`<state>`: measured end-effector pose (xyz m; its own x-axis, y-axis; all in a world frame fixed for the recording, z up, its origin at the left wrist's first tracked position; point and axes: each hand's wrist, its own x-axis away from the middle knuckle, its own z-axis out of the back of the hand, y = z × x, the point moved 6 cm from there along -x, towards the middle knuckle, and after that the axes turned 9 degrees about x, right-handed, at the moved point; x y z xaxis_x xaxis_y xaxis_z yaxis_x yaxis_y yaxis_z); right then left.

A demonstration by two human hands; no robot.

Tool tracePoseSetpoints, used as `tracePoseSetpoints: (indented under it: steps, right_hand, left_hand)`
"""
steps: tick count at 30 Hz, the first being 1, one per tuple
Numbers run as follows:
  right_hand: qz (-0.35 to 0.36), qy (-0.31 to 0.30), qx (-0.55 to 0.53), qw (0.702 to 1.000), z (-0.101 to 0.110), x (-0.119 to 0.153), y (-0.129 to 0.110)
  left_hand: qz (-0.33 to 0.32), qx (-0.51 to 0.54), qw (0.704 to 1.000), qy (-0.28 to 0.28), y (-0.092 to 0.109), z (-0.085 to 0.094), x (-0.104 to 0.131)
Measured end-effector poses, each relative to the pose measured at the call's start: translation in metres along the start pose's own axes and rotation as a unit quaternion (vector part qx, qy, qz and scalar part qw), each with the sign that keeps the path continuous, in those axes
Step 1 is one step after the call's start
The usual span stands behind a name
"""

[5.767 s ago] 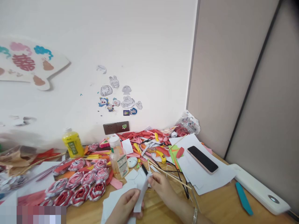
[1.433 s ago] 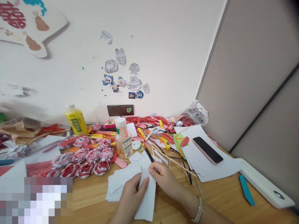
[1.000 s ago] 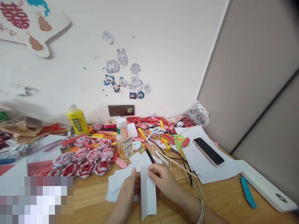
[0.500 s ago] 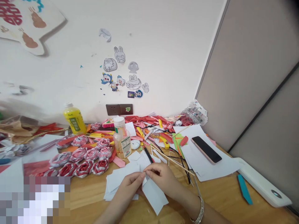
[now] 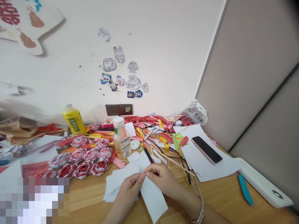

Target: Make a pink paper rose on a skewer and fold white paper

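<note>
Both my hands meet low in the middle of the view, pinching the upper end of a white paper strip (image 5: 154,200). My left hand (image 5: 130,186) has thumb and fingers closed on the strip's left side. From the right, my right hand (image 5: 162,179) grips the same end, its thumb tip close to the left thumb; a bracelet (image 5: 200,213) circles that wrist. The strip's free end hangs down over the table, and its pinched end is hidden by the fingers. White paper sheets (image 5: 122,177) lie behind the left hand. A black pen (image 5: 148,155) rests just beyond the right hand.
Rolled paper roses (image 5: 84,168) sit at left. A plastic jar (image 5: 121,140) and yellow bottle (image 5: 74,119) stand behind. Coloured paper scraps (image 5: 149,123) line the wall. Thin sticks (image 5: 174,161), a phone (image 5: 206,149) on white paper, a teal piece (image 5: 245,189) and a white device (image 5: 263,183) lie right.
The paper strip has turned, and its free end now reaches lower and shows a flatter face. My hands stay in nearly the same place, still pinching it.
</note>
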<state>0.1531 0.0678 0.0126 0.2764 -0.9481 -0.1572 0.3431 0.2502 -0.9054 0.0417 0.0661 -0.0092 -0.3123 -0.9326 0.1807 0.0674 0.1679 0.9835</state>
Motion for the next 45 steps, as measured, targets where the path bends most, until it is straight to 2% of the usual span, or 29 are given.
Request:
tracePoseSetpoints:
  steps: [7, 13, 23, 28, 31, 35, 40, 45]
  right_hand:
    - [-0.008, -0.009, -0.032, 0.999, -0.001, 0.002, -0.004]
    - [-0.016, -0.017, -0.036, 0.999, -0.002, 0.001, 0.001]
    - [-0.002, -0.011, 0.008, 1.0, -0.01, 0.003, 0.003]
    - [0.011, 0.016, 0.133, 0.991, -0.008, 0.004, 0.0]
    - [0.017, 0.002, 0.162, 0.987, -0.012, 0.004, 0.001]
    - [0.004, -0.014, 0.104, 0.995, -0.015, 0.003, 0.003]
    - [-0.003, -0.044, 0.003, 0.999, -0.013, 0.001, 0.002]
    - [0.015, -0.061, -0.026, 0.998, -0.008, 0.002, -0.002]
  left_hand:
    - [-0.031, -0.027, 0.999, 0.018, 0.005, 0.002, 0.003]
    - [-0.023, -0.024, 0.999, -0.005, 0.006, 0.001, 0.004]
    - [-0.078, -0.049, 0.994, 0.053, 0.008, 0.007, 0.003]
    - [-0.081, -0.064, 0.992, 0.069, 0.008, 0.01, 0.004]
    - [-0.093, -0.086, 0.989, 0.082, 0.01, 0.012, 0.004]
    - [-0.114, -0.089, 0.986, 0.08, 0.012, 0.012, 0.005]
    - [-0.071, -0.043, 0.996, 0.026, 0.007, 0.007, 0.006]
    - [-0.076, -0.032, 0.996, 0.046, 0.01, 0.014, 0.006]
